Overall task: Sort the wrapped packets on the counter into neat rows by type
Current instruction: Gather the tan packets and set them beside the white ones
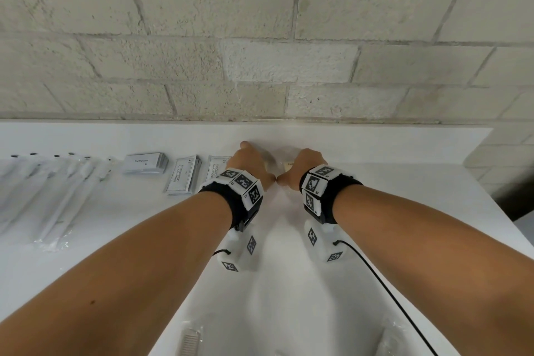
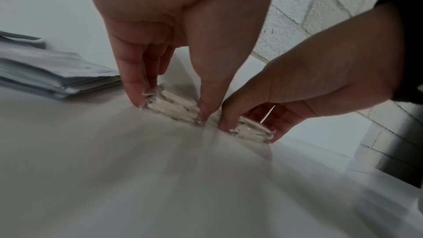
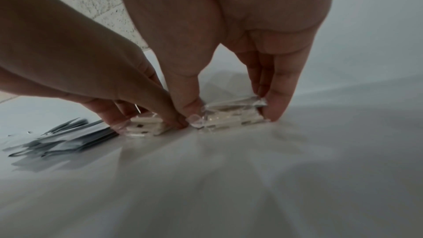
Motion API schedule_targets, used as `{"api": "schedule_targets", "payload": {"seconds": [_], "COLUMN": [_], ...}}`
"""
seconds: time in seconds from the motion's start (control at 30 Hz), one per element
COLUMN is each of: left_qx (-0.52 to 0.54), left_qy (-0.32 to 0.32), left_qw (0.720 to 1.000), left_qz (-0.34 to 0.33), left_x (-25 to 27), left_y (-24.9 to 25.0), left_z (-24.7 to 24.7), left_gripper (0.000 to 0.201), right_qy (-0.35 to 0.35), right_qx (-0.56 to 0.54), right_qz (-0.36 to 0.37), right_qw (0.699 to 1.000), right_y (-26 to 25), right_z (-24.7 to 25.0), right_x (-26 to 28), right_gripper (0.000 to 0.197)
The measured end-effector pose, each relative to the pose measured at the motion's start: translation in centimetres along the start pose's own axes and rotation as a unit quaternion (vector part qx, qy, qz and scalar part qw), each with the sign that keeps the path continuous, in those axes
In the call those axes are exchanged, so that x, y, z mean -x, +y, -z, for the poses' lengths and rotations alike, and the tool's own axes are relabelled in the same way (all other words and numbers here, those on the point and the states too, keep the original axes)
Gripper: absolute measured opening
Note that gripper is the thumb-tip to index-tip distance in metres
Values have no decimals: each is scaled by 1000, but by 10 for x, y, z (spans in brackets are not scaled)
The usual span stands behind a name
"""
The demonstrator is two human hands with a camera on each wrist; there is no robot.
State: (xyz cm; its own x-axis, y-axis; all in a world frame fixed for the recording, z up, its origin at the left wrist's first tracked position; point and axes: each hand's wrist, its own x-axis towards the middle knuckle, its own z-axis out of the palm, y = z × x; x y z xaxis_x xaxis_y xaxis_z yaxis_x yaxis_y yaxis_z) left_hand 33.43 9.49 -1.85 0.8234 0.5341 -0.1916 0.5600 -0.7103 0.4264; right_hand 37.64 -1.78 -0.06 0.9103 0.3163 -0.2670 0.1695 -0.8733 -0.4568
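At the counter (image 1: 375, 182) back edge, left hand (image 2: 174, 30) is pinching a small stack of clear-wrapped packets (image 2: 174, 108) btwn thumb & fingers; right hand (image 3: 240, 33) is pinching a second stack (image 3: 231, 115) just beside it. Head view is hiding both stacks behind the hands; wrist cams are showing crinkly film, contents blurred.

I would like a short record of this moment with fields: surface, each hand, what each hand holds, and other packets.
surface: white counter before a pale block wall
left hand: pinches a small stack of clear-wrapped white packets between thumb and fingers, on the counter
right hand: pinches a second clear-wrapped white stack, just beside the first
other packets: grey printed sachets, a flat grey box pile, long clear-wrapped sticks at far left
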Motion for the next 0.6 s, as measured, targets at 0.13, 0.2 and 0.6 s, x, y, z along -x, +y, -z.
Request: {"api": "schedule_targets", "payload": {"seconds": [0.13, 0.2, 0.6], "left_qx": [-5, -6, -4], "left_qy": [2, 2, -5], "left_qw": [1000, 1000, 1000], "left_qz": [-3, -3, 5], "left_x": [-2, -3, 23], "left_y": [-1, -2, -7], "left_z": [-1, -2, 14], "left_gripper": [74, 73, 95], "right_qy": [0, 5, 4], "right_qx": [3, 1, 10], "right_qz": [3, -1, -23], "right_qw": [1000, 1000, 1000], "right_y": [0, 1, 8], "right_z": [-2, -4, -7], "right_x": [-3, -6, 16], "right_gripper": [38, 40, 88]}}
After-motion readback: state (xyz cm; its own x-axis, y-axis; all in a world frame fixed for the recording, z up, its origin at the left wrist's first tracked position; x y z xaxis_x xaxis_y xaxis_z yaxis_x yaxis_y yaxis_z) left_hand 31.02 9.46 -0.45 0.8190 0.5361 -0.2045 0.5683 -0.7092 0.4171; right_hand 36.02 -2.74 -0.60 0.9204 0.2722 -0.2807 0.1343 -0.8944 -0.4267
